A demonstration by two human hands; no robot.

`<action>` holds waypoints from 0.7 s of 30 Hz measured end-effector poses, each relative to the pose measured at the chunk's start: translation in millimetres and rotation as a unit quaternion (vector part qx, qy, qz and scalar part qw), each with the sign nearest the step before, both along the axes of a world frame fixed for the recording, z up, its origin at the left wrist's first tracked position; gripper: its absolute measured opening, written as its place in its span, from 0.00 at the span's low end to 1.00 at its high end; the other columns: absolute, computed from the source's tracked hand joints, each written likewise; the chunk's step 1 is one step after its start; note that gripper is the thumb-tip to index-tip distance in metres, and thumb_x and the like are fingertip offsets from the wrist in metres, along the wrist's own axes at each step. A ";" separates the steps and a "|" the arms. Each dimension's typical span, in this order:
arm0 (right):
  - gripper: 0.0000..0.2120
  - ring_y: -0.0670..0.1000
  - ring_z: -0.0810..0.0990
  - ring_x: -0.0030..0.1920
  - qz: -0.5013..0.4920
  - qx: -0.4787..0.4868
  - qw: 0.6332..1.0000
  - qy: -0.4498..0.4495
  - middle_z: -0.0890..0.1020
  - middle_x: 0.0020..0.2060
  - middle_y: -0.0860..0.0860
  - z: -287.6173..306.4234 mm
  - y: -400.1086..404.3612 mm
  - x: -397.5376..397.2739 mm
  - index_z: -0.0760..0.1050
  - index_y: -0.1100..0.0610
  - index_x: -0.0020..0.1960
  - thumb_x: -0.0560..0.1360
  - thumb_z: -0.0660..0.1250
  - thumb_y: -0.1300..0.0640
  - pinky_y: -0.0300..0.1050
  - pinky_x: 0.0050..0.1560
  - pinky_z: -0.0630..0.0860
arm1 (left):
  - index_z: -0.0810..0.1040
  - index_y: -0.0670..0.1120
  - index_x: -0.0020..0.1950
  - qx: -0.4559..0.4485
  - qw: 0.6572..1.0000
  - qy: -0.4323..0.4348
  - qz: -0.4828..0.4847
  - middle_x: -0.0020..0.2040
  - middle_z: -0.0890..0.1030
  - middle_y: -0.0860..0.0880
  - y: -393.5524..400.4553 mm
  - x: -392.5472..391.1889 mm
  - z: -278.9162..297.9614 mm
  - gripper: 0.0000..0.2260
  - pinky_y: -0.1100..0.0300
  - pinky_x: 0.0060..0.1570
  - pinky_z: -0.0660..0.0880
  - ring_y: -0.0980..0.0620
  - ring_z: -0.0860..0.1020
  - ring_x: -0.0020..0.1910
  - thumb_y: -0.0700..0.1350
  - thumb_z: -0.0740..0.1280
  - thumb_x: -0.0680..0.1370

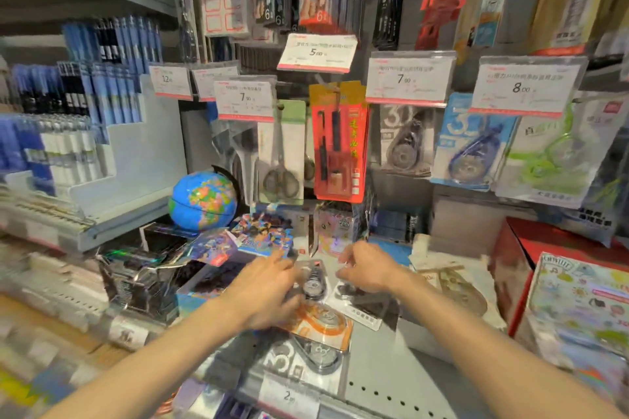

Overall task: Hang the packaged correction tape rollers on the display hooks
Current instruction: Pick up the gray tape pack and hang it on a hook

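Several packaged correction tape rollers lie in a loose pile on the grey shelf (381, 371): a black one (313, 280) on top, an orange one (323, 323) under it, a grey one (315, 355) nearest me. My left hand (263, 292) rests on the pile's left side, fingers spread over the packs; blur hides whether it grips any. My right hand (366, 267) hovers over the pile's right side with fingers curled downward. More roller packs hang on hooks above: grey (405, 143), blue (471, 146), green (553, 160).
Price tags (408, 80) hang in front of the hooks. Scissors (280, 153) and a red pack (338, 143) hang left of the rollers. A globe (202, 200) and card boxes (262, 234) stand behind the pile. A red box (520, 262) sits at the right.
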State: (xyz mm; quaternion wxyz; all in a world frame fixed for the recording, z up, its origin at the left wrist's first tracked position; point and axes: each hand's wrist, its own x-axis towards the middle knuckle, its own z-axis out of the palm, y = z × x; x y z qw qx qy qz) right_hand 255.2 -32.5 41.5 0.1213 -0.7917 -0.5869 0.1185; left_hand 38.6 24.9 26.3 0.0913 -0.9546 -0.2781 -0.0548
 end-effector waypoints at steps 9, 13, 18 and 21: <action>0.33 0.56 0.77 0.61 0.030 -0.100 0.995 -0.009 0.78 0.62 0.54 -34.4 70.0 -29.3 0.73 0.57 0.67 0.72 0.69 0.35 0.48 0.59 0.75 | 0.79 0.53 0.62 -0.075 0.996 0.042 0.001 0.61 0.79 0.50 13.4 -8.0 -38.5 0.20 0.47 0.70 0.63 0.48 0.72 0.65 0.61 0.54 0.82; 0.30 0.56 0.82 0.53 0.015 -0.122 0.992 -0.013 0.80 0.57 0.55 -39.6 81.3 -38.7 0.77 0.59 0.58 0.68 0.74 0.37 0.52 0.54 0.81 | 0.79 0.53 0.60 -0.069 0.997 0.034 -0.007 0.60 0.79 0.50 16.1 -8.3 -42.4 0.20 0.47 0.69 0.63 0.48 0.73 0.63 0.61 0.53 0.82; 0.20 0.54 0.85 0.44 -0.007 -0.101 0.995 0.014 0.84 0.46 0.54 -39.8 85.7 -37.6 0.80 0.59 0.50 0.67 0.74 0.46 0.50 0.43 0.84 | 0.78 0.53 0.60 -0.081 0.996 0.017 -0.013 0.59 0.79 0.51 20.5 -9.9 -44.8 0.19 0.48 0.68 0.65 0.49 0.73 0.62 0.62 0.54 0.82; 0.21 0.53 0.82 0.47 -0.010 -0.069 0.997 0.019 0.81 0.46 0.50 -36.9 85.7 -30.6 0.80 0.56 0.50 0.65 0.73 0.41 0.46 0.45 0.80 | 0.77 0.53 0.61 -0.095 0.995 0.000 -0.014 0.60 0.77 0.52 21.7 -11.7 -43.4 0.19 0.50 0.68 0.65 0.51 0.72 0.63 0.62 0.56 0.81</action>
